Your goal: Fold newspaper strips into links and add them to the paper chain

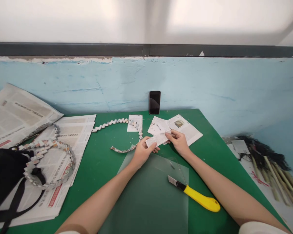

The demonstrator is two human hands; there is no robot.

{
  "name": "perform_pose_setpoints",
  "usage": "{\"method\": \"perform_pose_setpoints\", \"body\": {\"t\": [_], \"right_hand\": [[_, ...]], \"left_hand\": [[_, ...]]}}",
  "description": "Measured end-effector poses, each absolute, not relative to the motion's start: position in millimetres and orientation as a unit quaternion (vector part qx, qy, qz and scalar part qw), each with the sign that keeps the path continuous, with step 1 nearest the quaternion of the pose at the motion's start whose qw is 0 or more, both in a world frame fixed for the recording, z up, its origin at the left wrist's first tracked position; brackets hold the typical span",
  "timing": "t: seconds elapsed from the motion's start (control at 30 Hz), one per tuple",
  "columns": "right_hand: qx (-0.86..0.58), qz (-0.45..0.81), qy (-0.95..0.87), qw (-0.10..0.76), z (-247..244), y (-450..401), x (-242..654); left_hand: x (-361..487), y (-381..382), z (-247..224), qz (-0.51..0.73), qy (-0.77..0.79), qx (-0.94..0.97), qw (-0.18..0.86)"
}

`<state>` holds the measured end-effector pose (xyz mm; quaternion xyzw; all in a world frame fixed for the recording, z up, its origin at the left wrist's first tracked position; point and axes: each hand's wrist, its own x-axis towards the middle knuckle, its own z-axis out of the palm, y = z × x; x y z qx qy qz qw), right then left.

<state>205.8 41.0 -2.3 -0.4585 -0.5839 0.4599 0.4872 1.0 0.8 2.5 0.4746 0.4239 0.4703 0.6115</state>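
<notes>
Between my two hands is a small folded strip of printed paper [157,139], held over the green table [102,182]. My left hand [144,150] grips its left end, thumb on top. At its right end, my right hand [178,141] pinches the upper corner. A zigzag chain of folded paper [117,121] curves across the table and ends close to my left hand. Just beyond the strip lie a white paper piece [158,124] and a larger printed sheet [189,130]. A yellow-handled knife [201,199] rests below my right hand, blade pointing left.
A phone [154,102] leans upright against the blue wall. Newspapers [61,195] cover the left side, with more folded chain [69,159] and a black bag [5,175] on them. A clear sheet [148,198] lies in front. Sticks [278,178] lie beyond the right edge.
</notes>
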Motion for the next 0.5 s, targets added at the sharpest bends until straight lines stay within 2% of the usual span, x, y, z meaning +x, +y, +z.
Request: {"method": "perform_pose_setpoints", "body": {"t": [0.5], "right_hand": [[-0.436,0.493,-0.558,0.505,-12.0,46.0,210.6]], "left_hand": [[-1.4,1.5,-1.3,0.477,0.428,0.487,0.593]]}}
